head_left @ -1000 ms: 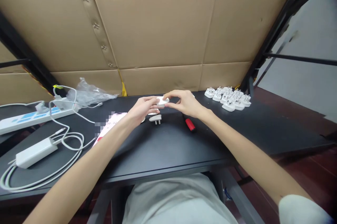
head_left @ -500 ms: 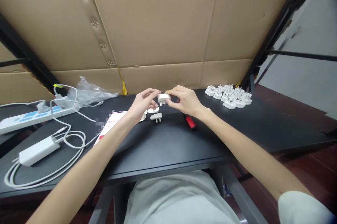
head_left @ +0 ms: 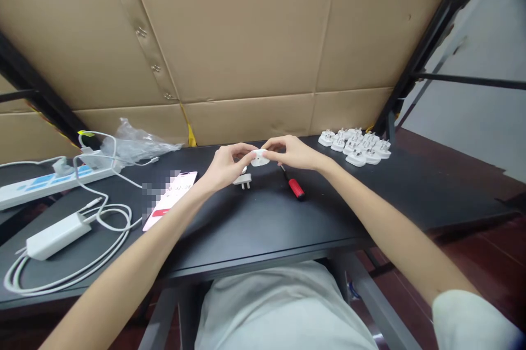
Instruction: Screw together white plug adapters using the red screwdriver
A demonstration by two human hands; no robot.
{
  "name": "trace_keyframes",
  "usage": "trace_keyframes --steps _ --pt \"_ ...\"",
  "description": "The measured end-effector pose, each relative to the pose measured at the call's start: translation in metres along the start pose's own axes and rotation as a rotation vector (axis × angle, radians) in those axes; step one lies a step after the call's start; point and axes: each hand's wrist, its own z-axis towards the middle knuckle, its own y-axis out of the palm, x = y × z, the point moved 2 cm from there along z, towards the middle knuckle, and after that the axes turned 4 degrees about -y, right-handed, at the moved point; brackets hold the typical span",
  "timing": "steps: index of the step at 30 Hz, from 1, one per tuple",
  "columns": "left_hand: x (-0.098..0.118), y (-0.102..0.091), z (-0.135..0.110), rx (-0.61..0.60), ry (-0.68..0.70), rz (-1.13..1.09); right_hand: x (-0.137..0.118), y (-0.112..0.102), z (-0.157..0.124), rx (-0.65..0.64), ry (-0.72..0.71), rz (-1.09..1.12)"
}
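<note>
Between my two hands, a white plug [head_left: 259, 158] is held up over the black desk, a flat face turned toward me. My left hand [head_left: 228, 165] grips its left side between thumb and fingers. On the other side, my right hand [head_left: 292, 153] pinches its right edge. Below my left hand lies another white plug [head_left: 243, 179] with its pins pointing toward me. A screwdriver with a red handle [head_left: 296, 188] rests on the desk beneath my right hand. Part of a further white piece is hidden behind my left fingers.
Several white plugs [head_left: 356, 145] stand grouped, pins up, at the back right. A phone [head_left: 175, 196] lies left of my left forearm. Farther left are a power strip [head_left: 53, 183], a white adapter [head_left: 58, 235] with coiled cable and a clear plastic bag [head_left: 142, 142]. Cardboard [head_left: 238, 38] backs the desk.
The held plug has been turned, so a flat face shows where its pins pointed down before. My left hand has shifted slightly right, and more of the phone and screwdriver shows.
</note>
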Motion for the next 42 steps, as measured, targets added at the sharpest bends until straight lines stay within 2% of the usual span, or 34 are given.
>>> trace_keyframes --steps 4,7,9,11,13,16,17,20,23,26,30,33,37,40,42 --pt "-0.003 0.002 0.001 -0.042 -0.066 0.033 -0.003 -0.006 -0.002 -0.104 0.079 -0.048" --pt "-0.002 0.002 0.0 -0.078 -0.065 0.077 -0.008 -0.007 -0.005 -0.213 0.131 -0.09" --pt "0.001 0.003 -0.002 -0.118 -0.061 0.13 -0.011 -0.009 -0.006 -0.295 0.132 -0.105" --pt "0.004 0.005 -0.005 -0.153 -0.063 0.166 -0.012 -0.013 -0.006 -0.325 0.114 -0.156" --pt "0.008 0.008 -0.009 -0.215 -0.076 0.165 -0.009 -0.021 -0.005 -0.265 0.112 -0.252" --pt "0.013 0.011 -0.013 -0.248 -0.084 0.174 0.001 -0.037 -0.005 -0.103 0.188 -0.527" --pt "0.015 0.011 -0.015 -0.235 -0.076 0.184 0.005 -0.042 -0.006 -0.081 0.253 -0.671" --pt "0.016 0.011 -0.016 -0.195 -0.036 0.221 0.015 -0.05 -0.01 -0.081 0.365 -0.771" --pt "0.014 0.012 -0.017 -0.22 -0.024 0.279 0.013 -0.048 -0.015 -0.147 0.434 -0.761" --pt "0.01 0.015 -0.018 -0.23 -0.027 0.338 -0.002 -0.035 -0.02 -0.243 0.487 -0.715" --pt "0.007 0.015 -0.015 -0.193 -0.021 0.378 -0.017 -0.014 -0.026 -0.44 0.635 -0.693" --pt "0.003 0.013 -0.01 -0.227 -0.033 0.396 -0.017 -0.007 -0.024 -0.506 0.58 -0.673" --pt "-0.002 0.012 -0.005 -0.239 -0.012 0.43 -0.015 -0.01 -0.018 -0.47 0.435 -0.62" --pt "-0.008 0.013 -0.004 -0.261 -0.014 0.426 -0.021 -0.019 -0.013 -0.336 0.314 -0.491" --pt "-0.011 0.013 -0.003 -0.266 -0.022 0.422 -0.024 -0.025 -0.011 -0.201 0.298 -0.275"
